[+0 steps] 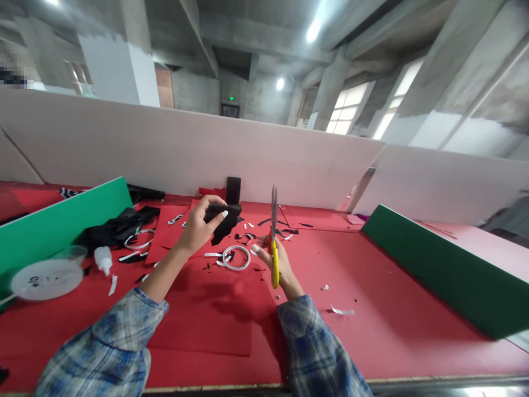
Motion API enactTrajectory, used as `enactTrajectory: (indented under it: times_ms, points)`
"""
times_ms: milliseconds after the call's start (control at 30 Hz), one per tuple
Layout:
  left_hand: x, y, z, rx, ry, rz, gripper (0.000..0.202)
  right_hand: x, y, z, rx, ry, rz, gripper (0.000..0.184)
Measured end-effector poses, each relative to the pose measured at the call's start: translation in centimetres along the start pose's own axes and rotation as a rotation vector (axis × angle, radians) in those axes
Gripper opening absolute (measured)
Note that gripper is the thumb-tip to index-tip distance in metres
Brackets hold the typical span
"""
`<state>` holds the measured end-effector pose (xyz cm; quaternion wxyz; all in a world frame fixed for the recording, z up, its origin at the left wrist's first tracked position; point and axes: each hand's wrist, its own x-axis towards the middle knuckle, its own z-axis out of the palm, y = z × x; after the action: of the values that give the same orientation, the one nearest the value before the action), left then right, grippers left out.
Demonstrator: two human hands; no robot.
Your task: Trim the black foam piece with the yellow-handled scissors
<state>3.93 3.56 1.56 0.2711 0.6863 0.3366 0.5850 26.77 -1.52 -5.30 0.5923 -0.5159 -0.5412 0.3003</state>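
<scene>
Between the thumb and fingers of my left hand (201,225) is a piece of black fabric (221,229), raised above the red table with its lower end hanging loose. My right hand (278,259) is closed around a pair of scissors (275,237) with yellow handles, the metal blades pointing up and away from me. The blades look nearly together and stand apart from the fabric. Below and between the hands lies a white ring-shaped roll of tape (236,258), with black and white scraps about it.
At the left are a white glue bottle (103,259), a round white fan-shaped item (47,280), black fabric (118,229) and a green board (70,212). Another green board (438,270) stands at the right. A white partition (198,149) runs along the back.
</scene>
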Motion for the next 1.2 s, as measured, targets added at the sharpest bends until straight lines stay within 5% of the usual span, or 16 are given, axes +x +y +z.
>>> enactTrajectory:
  times_ms: [67, 167, 400, 667, 1200]
  points:
    - [0.9, 0.9, 0.5, 0.028, 0.033, 0.109, 0.013, -0.6, -0.1, 0.4, 0.048, -0.053, -0.007, 0.066]
    - [2.1, 2.5, 1.2, -0.001, 0.073, 0.174, 0.012, -1.4, -0.3, 0.5, 0.083, -0.214, 0.020, 0.063]
    - [3.7, 3.4, 2.6, -0.353, 0.087, 0.060, 0.054, -2.2, -0.9, 0.2, 0.176, -0.498, -0.032, 0.073]
    - [3.5, 2.9, 3.4, -0.610, -0.015, -0.020, 0.064, -3.2, -2.1, 1.3, 0.305, -0.624, -0.074, 0.073]
    - [3.0, 1.7, 5.0, -0.534, 0.016, -0.019, 0.061, -4.4, -2.1, 2.3, 0.297, -0.511, -0.038, 0.067]
